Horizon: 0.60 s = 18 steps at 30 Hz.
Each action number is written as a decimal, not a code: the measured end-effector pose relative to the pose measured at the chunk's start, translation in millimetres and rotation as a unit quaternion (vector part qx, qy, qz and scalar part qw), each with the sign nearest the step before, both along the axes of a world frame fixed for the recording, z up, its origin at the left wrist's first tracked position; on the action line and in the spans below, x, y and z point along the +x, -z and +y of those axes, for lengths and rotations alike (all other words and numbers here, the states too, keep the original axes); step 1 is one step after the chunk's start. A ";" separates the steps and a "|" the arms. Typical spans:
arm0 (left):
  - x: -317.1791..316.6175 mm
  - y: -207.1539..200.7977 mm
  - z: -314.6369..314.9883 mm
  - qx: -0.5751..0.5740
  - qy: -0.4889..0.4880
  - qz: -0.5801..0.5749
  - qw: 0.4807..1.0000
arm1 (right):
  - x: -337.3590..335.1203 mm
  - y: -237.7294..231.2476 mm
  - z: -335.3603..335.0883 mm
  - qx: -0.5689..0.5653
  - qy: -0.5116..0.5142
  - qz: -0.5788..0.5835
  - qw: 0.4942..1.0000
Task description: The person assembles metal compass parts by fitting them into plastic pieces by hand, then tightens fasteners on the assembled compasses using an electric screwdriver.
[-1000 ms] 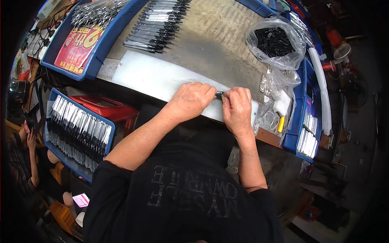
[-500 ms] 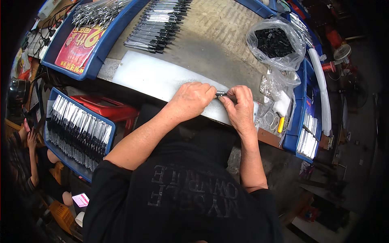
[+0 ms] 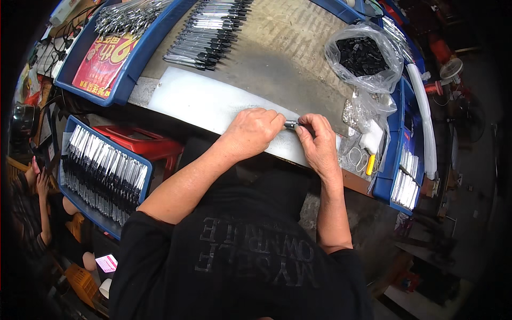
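Note:
Above the white board (image 3: 194,98) at the table's near edge, both hands meet at a slim black-and-silver pen (image 3: 290,124). My left hand (image 3: 252,133) is closed around one end, which is mostly hidden in the fist. The thumb and fingertips of my right hand (image 3: 318,140) pinch at the other end. Beyond the board lies a row of pens (image 3: 205,40), clear with black grips. To the right, a clear plastic bag (image 3: 333,50) holds a heap of small black parts (image 3: 364,57).
At the far left stands a blue tray (image 3: 120,88) with loose pens and a red printed sheet. A blue basket (image 3: 144,186) full of pens sits lower left beside a red stool (image 3: 141,140). Scissors with a yellow handle (image 3: 370,165) lie right. Another person's hand (image 3: 42,184) shows far left.
My right hand has shifted slightly rightward, and more of the pen's end shows between the hands. The left hand has stayed in place.

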<state>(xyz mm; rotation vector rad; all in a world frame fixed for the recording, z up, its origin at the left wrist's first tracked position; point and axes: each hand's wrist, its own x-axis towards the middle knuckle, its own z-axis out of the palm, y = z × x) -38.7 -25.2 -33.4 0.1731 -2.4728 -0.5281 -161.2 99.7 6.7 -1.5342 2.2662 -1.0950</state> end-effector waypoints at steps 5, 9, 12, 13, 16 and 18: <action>0.0 -0.4 1.2 0.004 -0.002 0.001 1.000 | 1.5 1.5 -0.7 -0.016 -0.001 0.004 1.000; 0.8 -1.1 1.1 0.003 -0.005 0.007 1.000 | 5.6 3.6 -3.0 -0.012 0.014 -0.013 1.000; -0.9 -0.1 1.4 0.002 -0.004 0.012 1.000 | 3.9 9.5 -3.0 -0.020 0.010 0.018 1.000; -0.9 0.7 1.3 0.003 -0.006 0.012 1.000 | 3.7 11.0 -3.6 -0.020 0.005 0.041 0.999; -0.7 1.0 0.5 0.010 0.003 0.017 1.000 | 3.9 10.6 -3.6 -0.003 0.009 0.026 1.000; 0.1 -0.6 0.5 0.007 0.006 0.014 1.000 | 3.9 10.2 -3.7 0.001 0.012 0.001 1.000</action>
